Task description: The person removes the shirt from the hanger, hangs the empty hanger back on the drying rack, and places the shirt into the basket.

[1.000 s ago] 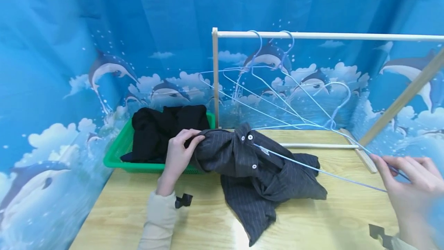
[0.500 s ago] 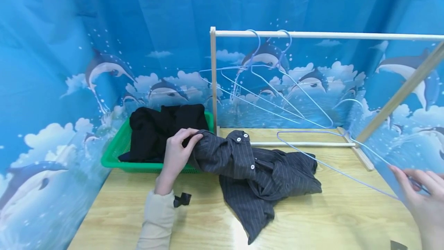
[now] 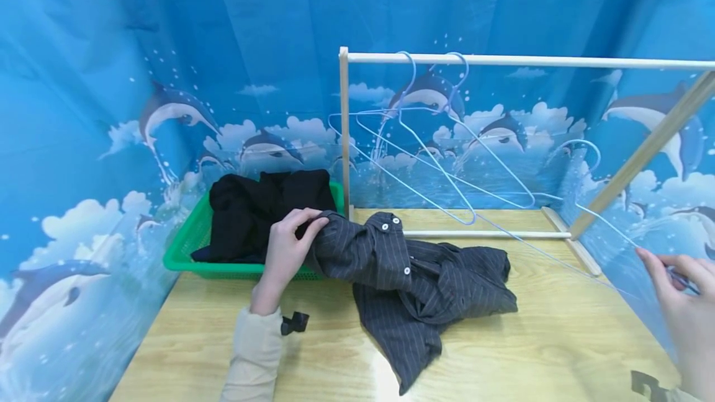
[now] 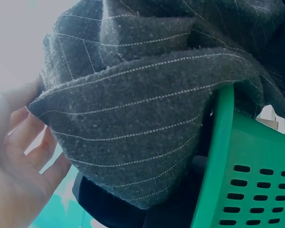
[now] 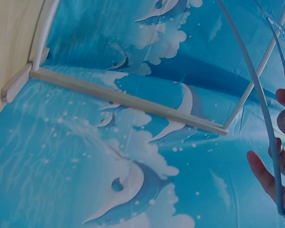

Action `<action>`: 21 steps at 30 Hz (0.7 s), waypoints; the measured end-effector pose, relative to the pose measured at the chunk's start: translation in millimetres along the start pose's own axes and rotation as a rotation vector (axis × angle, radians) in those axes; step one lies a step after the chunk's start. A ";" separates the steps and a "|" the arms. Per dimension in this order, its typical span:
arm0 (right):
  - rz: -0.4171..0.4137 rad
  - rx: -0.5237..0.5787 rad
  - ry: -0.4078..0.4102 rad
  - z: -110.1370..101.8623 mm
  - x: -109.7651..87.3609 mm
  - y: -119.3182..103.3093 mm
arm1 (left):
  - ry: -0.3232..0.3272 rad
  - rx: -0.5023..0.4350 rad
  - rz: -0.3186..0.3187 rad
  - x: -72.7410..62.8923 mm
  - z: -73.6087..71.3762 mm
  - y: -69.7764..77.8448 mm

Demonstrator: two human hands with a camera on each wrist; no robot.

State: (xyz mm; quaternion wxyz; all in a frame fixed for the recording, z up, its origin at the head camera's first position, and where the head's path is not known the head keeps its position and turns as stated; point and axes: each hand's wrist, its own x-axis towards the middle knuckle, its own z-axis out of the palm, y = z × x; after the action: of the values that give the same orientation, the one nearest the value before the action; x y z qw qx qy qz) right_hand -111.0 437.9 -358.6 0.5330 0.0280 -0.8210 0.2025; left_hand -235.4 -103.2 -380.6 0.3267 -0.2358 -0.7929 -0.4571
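Observation:
A dark grey pinstriped shirt with white buttons [image 3: 385, 259] lies bunched on the table, its left part lifted. My left hand [image 3: 287, 247] pinches that raised edge between thumb and fingers. In the left wrist view the cloth [image 4: 133, 118] drapes from the fingertips beside the green basket. At the far right, my right hand [image 3: 681, 293] grips a pale blue wire hanger [image 3: 607, 227] by one side. The hanger's hook points up and its far end stands behind the shirt, apart from it. The right wrist view shows its wire [image 5: 259, 90] passing the fingers.
A green basket [image 3: 175, 259] of black clothes stands at the left. Behind the shirt, a wooden rack [image 3: 530, 61] carries two wire hangers [image 3: 406, 93] on its top bar. The held hanger overlaps the rack's right side. A dolphin-print curtain [image 3: 268, 30] surrounds the table.
The held hanger's end has come out of the shirt's collar opening, and my right hand has moved right with it, turning it. The left hand keeps its pinch. One hanging hanger has swung slightly.

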 end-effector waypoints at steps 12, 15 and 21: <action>0.212 -0.193 0.002 16.7 46.1 -44.1 | -0.039 0.032 -0.003 -2.4 2.9 1.2; 0.209 -0.167 0.037 25.1 63.8 -52.2 | -0.058 0.052 -0.004 -3.0 4.1 2.8; 0.076 -0.123 0.111 44.7 95.6 -61.9 | -0.087 0.054 0.006 -2.8 8.1 7.1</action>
State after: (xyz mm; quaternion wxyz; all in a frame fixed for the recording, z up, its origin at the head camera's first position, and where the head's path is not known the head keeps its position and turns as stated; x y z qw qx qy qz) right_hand -174.5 381.3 -270.7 0.5704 -0.0470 -0.8015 0.1732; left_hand -231.2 -93.0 -381.6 0.2997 -0.2489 -0.8178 -0.4237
